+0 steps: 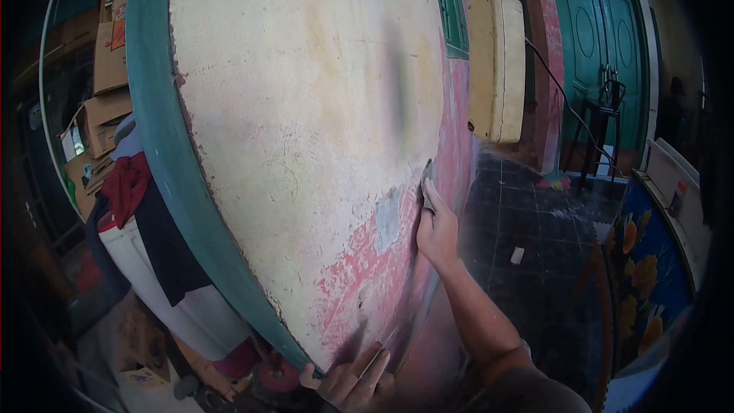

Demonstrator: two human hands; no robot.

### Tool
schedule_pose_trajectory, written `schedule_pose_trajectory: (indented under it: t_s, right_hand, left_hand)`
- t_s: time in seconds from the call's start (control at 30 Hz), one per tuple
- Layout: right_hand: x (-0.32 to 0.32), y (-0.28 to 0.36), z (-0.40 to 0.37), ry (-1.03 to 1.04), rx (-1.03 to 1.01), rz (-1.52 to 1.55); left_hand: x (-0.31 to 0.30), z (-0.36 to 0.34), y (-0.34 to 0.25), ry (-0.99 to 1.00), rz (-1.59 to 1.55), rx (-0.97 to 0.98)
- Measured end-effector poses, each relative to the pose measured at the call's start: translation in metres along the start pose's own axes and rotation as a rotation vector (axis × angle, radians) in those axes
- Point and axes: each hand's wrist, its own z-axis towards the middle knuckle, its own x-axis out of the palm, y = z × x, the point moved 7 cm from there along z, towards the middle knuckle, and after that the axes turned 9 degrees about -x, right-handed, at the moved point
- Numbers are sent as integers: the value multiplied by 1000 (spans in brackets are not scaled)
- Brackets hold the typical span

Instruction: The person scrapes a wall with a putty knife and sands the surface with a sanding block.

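Observation:
My right hand [438, 231] is closed round a thin, dark, flat tool [427, 171] whose tip touches the wall near its right corner. The wall [306, 92] has cream paint above and patchy pink below, with a grey bare patch [388, 219] just left of my right hand. Low in the view, my left hand [353, 382] lies against the bottom of the wall beside the green frame [180, 153], its fingers bent. Something thin and light shows along its fingers, too small to make out.
A cream box [495, 67] juts out right of the wall, with a black cable. Farther right are green doors [592, 38], a black stool [600, 126] and a floral panel [650, 275]. Clothes [145, 214] and cardboard boxes [107, 118] stand left.

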Motion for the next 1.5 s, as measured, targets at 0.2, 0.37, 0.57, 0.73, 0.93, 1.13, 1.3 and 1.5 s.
schedule_pose_trajectory:
  t_s: [0.2, 0.37, 0.57, 0.73, 0.93, 1.13, 1.3, 1.5]
  right_hand:
    - [-6, 108, 7, 46, -392, 32]
    - [6, -31, -5, -43, 232, 271]
    - [4, 83, 5, 45, -308, 62]
    - [8, -4, -1, 12, 68, -170]
    - [11, 130, -7, 102, -387, 194]
    - [15, 49, 7, 27, -205, 102]
    - [16, 114, -9, 12, -278, 71]
    - [21, 97, -14, 1, -302, 260]
  left_hand:
    - [3, 1, 1, -11, 1, 5]
    - [1, 4, 1, -13, 4, 3]
    - [2, 0, 2, -17, 8, 4]
    - [0, 0, 0, -2, 4, -7]
    - [2, -1, 3, -7, 8, -2]
    - [0, 1, -1, -6, 4, -8]
    - [-1, -1, 2, -26, 15, 2]
    - [-1, -2, -1, -16, 12, -2]
